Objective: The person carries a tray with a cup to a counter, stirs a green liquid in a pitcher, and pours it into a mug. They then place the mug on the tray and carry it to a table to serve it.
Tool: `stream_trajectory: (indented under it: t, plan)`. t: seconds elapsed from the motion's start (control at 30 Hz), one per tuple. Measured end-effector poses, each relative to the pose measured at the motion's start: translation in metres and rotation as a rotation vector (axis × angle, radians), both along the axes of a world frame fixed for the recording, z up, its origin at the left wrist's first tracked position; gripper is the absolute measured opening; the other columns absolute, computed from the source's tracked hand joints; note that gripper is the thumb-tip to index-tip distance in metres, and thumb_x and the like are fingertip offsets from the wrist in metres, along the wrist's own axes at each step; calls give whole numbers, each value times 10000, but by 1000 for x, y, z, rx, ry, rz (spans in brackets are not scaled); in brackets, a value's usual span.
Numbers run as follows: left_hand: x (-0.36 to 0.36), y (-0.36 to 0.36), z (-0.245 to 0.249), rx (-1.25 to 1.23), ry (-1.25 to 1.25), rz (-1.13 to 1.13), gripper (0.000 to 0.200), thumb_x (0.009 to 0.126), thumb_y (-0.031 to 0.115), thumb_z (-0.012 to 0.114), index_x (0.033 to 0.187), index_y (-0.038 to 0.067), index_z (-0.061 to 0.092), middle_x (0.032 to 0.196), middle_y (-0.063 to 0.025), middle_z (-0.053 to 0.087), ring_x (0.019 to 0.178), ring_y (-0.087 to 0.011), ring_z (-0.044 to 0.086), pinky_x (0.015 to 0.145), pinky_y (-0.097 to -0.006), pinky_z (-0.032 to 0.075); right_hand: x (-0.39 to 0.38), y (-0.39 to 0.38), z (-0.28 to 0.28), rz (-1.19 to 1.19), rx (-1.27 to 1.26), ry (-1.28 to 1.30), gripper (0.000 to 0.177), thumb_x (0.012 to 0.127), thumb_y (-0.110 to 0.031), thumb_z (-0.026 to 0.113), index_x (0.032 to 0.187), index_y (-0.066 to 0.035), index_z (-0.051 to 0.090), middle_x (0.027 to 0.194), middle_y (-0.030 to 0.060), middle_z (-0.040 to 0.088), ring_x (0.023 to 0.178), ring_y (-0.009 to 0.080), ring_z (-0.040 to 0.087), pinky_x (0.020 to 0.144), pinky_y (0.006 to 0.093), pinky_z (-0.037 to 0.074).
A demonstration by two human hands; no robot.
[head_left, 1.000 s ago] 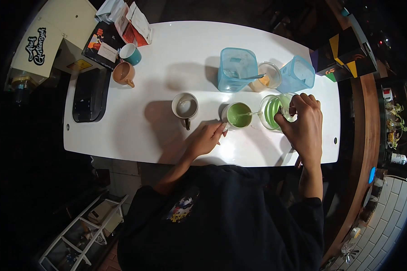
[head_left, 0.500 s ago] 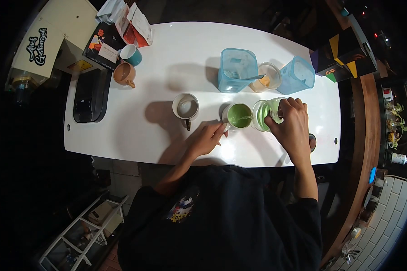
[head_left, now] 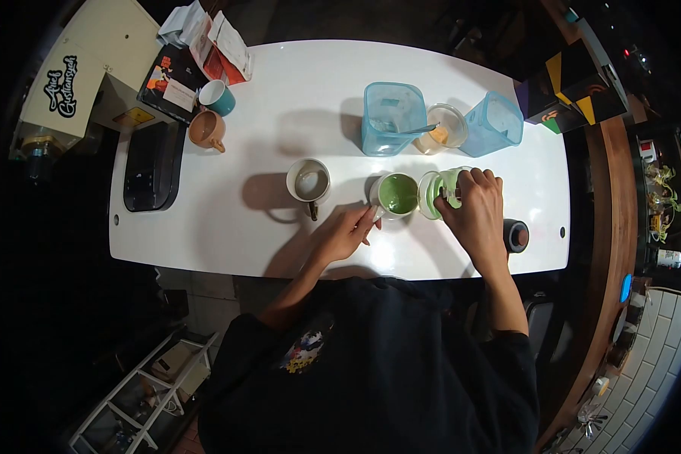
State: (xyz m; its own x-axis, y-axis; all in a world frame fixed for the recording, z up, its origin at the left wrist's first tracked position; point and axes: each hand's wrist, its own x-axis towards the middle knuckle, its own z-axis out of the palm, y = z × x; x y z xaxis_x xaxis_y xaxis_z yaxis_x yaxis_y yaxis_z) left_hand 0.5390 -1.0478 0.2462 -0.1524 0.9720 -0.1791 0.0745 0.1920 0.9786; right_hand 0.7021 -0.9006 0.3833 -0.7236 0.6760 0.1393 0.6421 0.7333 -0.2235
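Observation:
A white mug [head_left: 375, 191] stands on the white table, filled with green liquid [head_left: 398, 194]. My left hand [head_left: 346, 233] is closed on the mug's handle. Just right of the mug, a glass jug [head_left: 427, 198] with green liquid inside is tilted, its mouth towards the mug's rim. My right hand [head_left: 473, 213] grips the jug from its far side and hides part of it. No stream is visible between jug and mug. Left of my left hand stands another white mug [head_left: 295, 194], which has a dark handle.
Behind the mugs are two blue plastic containers [head_left: 393, 144] [head_left: 499, 125] and a clear tub [head_left: 454, 142] with a spoon. A dark round object [head_left: 515, 236] lies near my right wrist. Brown [head_left: 204, 135] and teal cups [head_left: 218, 97] stand far left, beside a black scale-like device [head_left: 153, 170].
The thin stream from the jug to the mug has stopped. My right hand has shifted slightly left, uncovering more of the dark round object. My left hand keeps its hold on the mug.

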Motion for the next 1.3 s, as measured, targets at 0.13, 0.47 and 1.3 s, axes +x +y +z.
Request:
stream_trajectory:
  t: [0.13, 0.47, 1.3]
  plan:
    - [2, 0, -10, 5, -69, -4, 397, 1038, 274, 379, 909, -32, 596, 594, -9, 434, 531, -69, 457, 560, -286, 535, 3, 4, -5, -38, -56, 15, 262, 682, -177, 753, 787, 17, 613, 785, 163, 591, 796, 313, 536, 772, 413, 384]
    - [7, -4, -22, 15, -226, 22, 330, 1039, 267, 389, 971, -7, 560, 710, 13, 449, 594, -44, 456, 573, -242, 506, 34, -4, -52, -451, -228, 506, 280, 751, -136, 717, 661, 27, 508, 636, 168, 567, 597, 256, 533, 587, 385, 424]
    - [4, -17, -17, 18, -100, 114, 209, 1005, 195, 487, 899, 18, 517, 691, 0, 483, 575, -51, 493, 576, -266, 533, 8, 0, -142, -619, -457, 1055, 383, 871, -229, 680, 668, 22, 473, 603, 63, 469, 621, 136, 411, 593, 316, 383]
